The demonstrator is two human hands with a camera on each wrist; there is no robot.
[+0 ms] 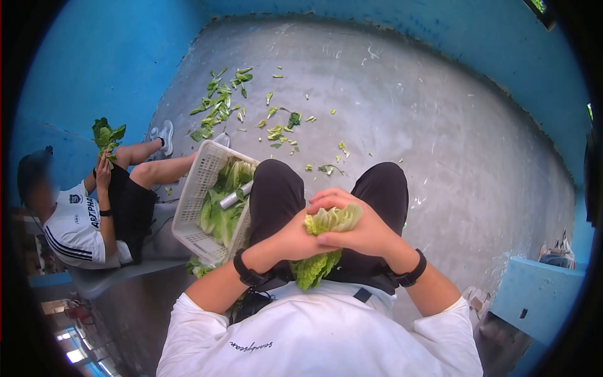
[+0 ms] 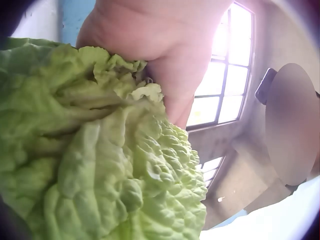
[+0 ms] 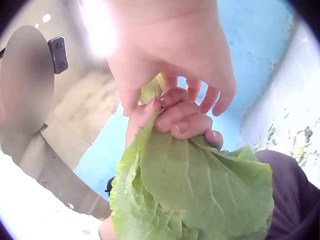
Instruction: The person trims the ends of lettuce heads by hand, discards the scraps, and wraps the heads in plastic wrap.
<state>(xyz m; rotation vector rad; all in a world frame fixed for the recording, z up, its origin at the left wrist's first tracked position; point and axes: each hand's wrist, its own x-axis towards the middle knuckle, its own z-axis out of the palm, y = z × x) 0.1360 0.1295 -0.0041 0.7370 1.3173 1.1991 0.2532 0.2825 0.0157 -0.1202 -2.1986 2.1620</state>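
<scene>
Over my lap, both hands are on a bunch of lettuce [image 1: 314, 270] with crinkled green leaves and a paler, ribbed part on top. My left hand [image 1: 296, 237] grips it round the middle, and its curled fingers [image 3: 182, 120] show in the right wrist view. From the other side, my right hand [image 1: 372, 231] holds the pale upper part, its thumb lying across the front. Broad lettuce leaves [image 2: 120, 170] fan out below the hand in the left wrist view. In the right wrist view, a pale leaf piece [image 3: 149, 94] shows beneath my right hand.
Against my left knee stands a white plastic basket [image 1: 183, 220] holding lettuce and a silvery cylinder [image 1: 236, 195]. Torn leaves [image 1: 217, 107] litter the grey floor ahead. At left sits another person [image 1: 81, 220], holding up green leaves [image 1: 107, 135]. A blue box-like ledge [image 1: 534, 295] is at right.
</scene>
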